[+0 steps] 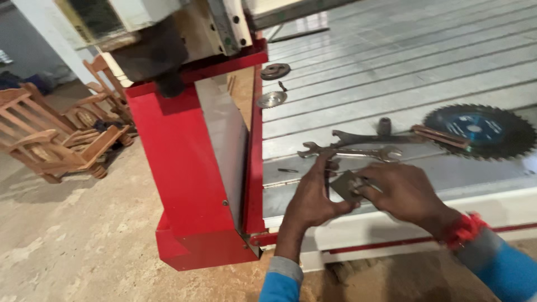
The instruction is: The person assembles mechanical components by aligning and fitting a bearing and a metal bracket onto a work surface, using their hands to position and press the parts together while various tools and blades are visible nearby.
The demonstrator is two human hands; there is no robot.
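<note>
Nearest the camera, the left hand (316, 196) and the right hand (405, 193) meet over the near edge of the grey slotted metal machine table (403, 72), both in blue sleeves, the right wrist wound with a red thread band (464, 229). Together they pinch a small flat grey square metal plate (345, 185): the left thumb and fingers curl round its left corner, the right fingertips close on its right side, so it sits tilted just above the table's edge. Just beyond the hands lie two long steel open-ended spanners (352, 151), side by side. Right of them rests a dark toothed circular saw blade with a blue centre label (478, 131). Farther back sit two round metal flange discs (274, 84). To the left stands the red machine frame (184, 168), and past it wooden chairs (56, 140)
</note>
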